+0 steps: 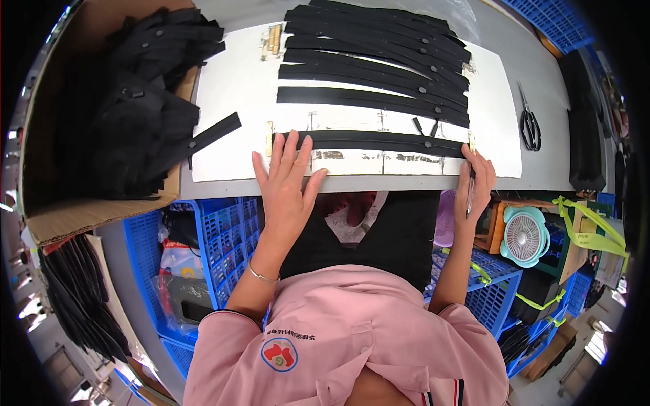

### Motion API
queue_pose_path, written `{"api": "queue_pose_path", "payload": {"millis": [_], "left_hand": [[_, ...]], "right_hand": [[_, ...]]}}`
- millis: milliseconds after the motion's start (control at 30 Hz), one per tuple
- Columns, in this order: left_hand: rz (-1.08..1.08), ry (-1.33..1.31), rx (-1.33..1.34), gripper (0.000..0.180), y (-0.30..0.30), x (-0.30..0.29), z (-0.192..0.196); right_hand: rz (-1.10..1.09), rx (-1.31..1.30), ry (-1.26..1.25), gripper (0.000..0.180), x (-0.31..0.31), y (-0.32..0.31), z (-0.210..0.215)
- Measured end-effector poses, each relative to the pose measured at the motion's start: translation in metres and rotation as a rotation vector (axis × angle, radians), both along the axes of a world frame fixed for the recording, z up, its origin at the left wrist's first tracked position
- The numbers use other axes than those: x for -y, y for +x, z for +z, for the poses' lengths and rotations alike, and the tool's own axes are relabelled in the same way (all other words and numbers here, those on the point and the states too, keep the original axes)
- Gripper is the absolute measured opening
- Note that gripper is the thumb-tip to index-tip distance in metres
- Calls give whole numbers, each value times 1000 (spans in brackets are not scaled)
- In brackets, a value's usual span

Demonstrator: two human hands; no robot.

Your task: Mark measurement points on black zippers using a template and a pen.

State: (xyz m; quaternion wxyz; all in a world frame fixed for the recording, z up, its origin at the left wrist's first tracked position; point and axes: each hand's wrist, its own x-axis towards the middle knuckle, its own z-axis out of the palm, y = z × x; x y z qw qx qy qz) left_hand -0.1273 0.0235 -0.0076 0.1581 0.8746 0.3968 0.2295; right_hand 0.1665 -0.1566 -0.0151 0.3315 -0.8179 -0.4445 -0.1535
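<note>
Toward the board's (230,81) near edge, black zipper (365,140) runs sideways from splayed left hand (288,179) to right hand (482,176) curled round pen (470,197).

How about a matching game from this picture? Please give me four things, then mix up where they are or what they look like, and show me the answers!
Things:
1. Left hand
2. Right hand
3. Scissors
4. Round fan

Places and looks:
A. Turquoise rim, lower than the table in the picture
B. At the right end of the nearest black strip, with a slim pen-like tool
C. Black handles, lying to the right of the white board
D. Fingers spread, at that strip's left end

Right pairs: 1-D, 2-B, 3-C, 4-A
</note>
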Motion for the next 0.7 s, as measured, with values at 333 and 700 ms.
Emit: {"api": "queue_pose_path", "payload": {"millis": [333,700], "left_hand": [[-7,3,25,57,-2,-2,-1],[8,-8,79,66,0,-1,-3]], "right_hand": [[331,-670,165,14,-89,-87,48],[509,-772,80,18,-171,-135,14]]}}
